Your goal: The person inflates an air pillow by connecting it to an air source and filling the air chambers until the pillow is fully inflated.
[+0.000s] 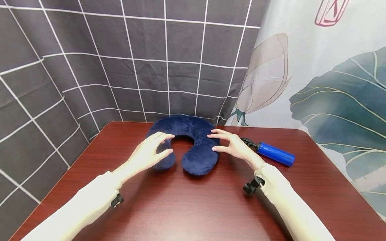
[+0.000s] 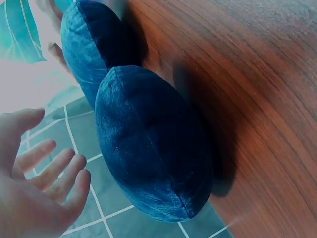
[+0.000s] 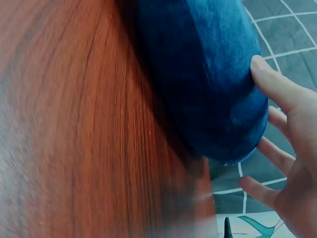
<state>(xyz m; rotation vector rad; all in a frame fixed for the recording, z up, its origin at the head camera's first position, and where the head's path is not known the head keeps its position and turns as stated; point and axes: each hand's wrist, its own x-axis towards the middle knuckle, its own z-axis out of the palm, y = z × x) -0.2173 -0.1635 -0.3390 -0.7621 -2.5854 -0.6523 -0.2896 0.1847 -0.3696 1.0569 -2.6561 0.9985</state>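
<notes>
A navy blue plush U-shaped neck pillow (image 1: 200, 160) lies on the table with its opening toward me. Over its left arm hovers my left hand (image 1: 147, 150), fingers loosely bent and nothing in them; the left wrist view shows a gap between that hand (image 2: 49, 178) and the pillow (image 2: 153, 144). My right hand (image 1: 233, 144) is at the pillow's right side, fingers spread. In the right wrist view its thumb and fingertips lie at or very near the plush surface of the pillow (image 3: 213, 84); whether they press on it I cannot tell.
A blue hand pump (image 1: 275, 154) with a black hose (image 1: 248, 142) lies to the right of my right hand on the reddish-brown wooden table (image 1: 181, 207). A grey checked curtain (image 1: 150, 73) hangs behind and left, a floral one (image 1: 301, 80) at right.
</notes>
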